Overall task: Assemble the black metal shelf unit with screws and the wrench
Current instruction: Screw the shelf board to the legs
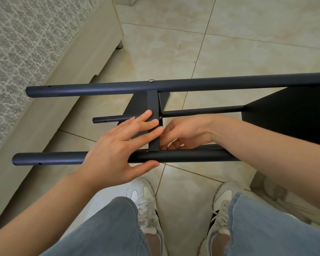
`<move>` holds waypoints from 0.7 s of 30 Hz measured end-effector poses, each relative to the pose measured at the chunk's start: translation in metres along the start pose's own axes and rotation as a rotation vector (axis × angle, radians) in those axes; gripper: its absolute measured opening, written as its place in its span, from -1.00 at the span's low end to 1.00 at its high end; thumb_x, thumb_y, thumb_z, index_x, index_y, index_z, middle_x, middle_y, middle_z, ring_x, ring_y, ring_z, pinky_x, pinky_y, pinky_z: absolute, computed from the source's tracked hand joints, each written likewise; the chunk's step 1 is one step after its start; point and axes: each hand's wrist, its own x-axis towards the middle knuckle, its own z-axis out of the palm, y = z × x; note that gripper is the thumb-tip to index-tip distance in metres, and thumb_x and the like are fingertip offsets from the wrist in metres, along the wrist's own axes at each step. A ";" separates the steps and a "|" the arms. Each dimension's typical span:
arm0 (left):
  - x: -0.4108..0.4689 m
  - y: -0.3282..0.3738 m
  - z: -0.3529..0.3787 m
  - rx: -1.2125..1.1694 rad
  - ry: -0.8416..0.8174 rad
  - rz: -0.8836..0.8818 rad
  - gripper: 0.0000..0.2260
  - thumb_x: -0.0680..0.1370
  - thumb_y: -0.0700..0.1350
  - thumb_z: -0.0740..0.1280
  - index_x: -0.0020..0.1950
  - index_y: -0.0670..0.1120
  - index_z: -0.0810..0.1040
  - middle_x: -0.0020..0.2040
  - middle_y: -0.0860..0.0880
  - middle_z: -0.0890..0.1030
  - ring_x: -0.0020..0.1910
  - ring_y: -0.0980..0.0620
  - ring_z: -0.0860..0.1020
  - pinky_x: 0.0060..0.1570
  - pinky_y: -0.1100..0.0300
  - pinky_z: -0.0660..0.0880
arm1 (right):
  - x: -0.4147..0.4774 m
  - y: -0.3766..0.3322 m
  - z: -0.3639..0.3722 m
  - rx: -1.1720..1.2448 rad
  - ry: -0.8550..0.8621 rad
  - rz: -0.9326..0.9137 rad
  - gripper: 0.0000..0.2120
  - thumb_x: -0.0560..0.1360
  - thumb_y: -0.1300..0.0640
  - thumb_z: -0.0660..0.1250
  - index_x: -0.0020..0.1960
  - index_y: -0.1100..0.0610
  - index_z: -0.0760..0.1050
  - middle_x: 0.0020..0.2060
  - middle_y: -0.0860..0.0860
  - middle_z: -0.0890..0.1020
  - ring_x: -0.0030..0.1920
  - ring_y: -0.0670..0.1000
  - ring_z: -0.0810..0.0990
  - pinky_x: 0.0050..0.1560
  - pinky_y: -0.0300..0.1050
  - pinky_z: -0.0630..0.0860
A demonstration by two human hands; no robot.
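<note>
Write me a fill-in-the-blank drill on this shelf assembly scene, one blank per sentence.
1. The black shelf unit lies on its ___ on the floor tiles.
2. The left hand rests on the shelf panel with fingers ___, not curled.
3. The silver screw sits in the pole ___ from the camera.
Missing words: side, straight, farthest.

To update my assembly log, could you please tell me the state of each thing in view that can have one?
shelf unit: lying on its side on the tiled floor, partly assembled.
middle shelf: on edge, meeting the far pole.
screw: seated in the far pole.
left hand: fingers straight, pressing the middle shelf's edge.
right hand: fingers curled beside the middle shelf; any held thing is hidden.
</note>
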 end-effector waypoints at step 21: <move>0.000 -0.001 0.000 -0.007 0.002 0.000 -0.44 0.54 0.18 0.36 0.46 -0.07 0.47 0.44 0.01 0.47 0.56 0.02 0.26 0.39 -0.12 0.42 | 0.005 0.000 0.002 0.044 -0.002 -0.033 -0.89 0.56 0.22 0.34 0.01 0.20 0.63 -0.06 0.10 0.66 -0.11 0.00 0.64 -0.01 -0.11 0.57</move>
